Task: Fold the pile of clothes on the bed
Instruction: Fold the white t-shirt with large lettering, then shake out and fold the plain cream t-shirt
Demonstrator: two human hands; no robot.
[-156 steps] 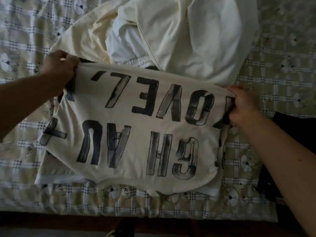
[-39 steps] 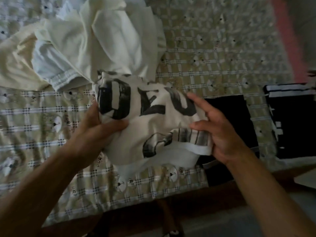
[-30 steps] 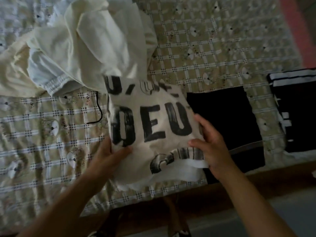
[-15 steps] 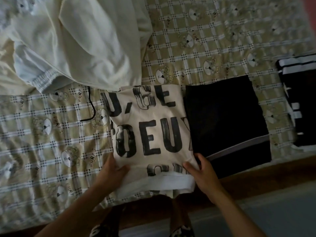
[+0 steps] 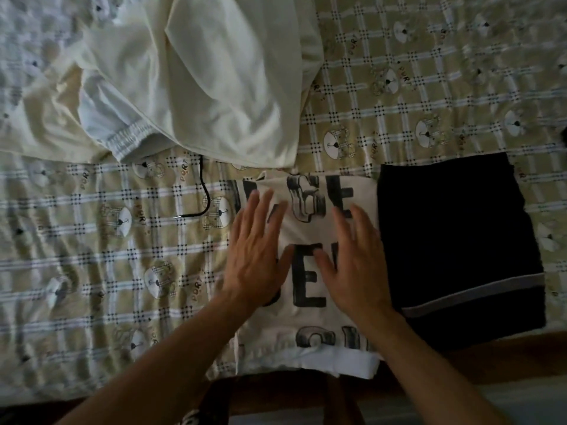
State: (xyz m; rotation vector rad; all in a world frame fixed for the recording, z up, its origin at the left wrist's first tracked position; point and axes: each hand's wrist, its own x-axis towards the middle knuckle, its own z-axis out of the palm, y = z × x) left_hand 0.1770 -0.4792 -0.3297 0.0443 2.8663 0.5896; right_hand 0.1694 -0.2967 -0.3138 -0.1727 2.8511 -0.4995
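Note:
A cream T-shirt with big black letters (image 5: 306, 234) lies folded into a rectangle near the bed's front edge. My left hand (image 5: 256, 253) rests flat on its left half, fingers spread. My right hand (image 5: 357, 265) lies flat on its right half, fingers spread too. Neither hand grips the cloth. Behind it sits the unfolded pile of pale cream and white clothes (image 5: 190, 75), one piece with an elastic waistband. To the shirt's right, touching it, a folded black garment with a grey stripe (image 5: 454, 240) lies on the bed.
The bed wears a beige checked sheet with small bear prints (image 5: 414, 87). A thin black cord (image 5: 204, 191) trails out from under the pile, left of the shirt. The dark wooden bed edge (image 5: 460, 357) and the floor run along the bottom.
The shirt went from spread out and held at both sides to a folded rectangle set down beside the black garment. My hands let go of its near edge and now lie flat on top.

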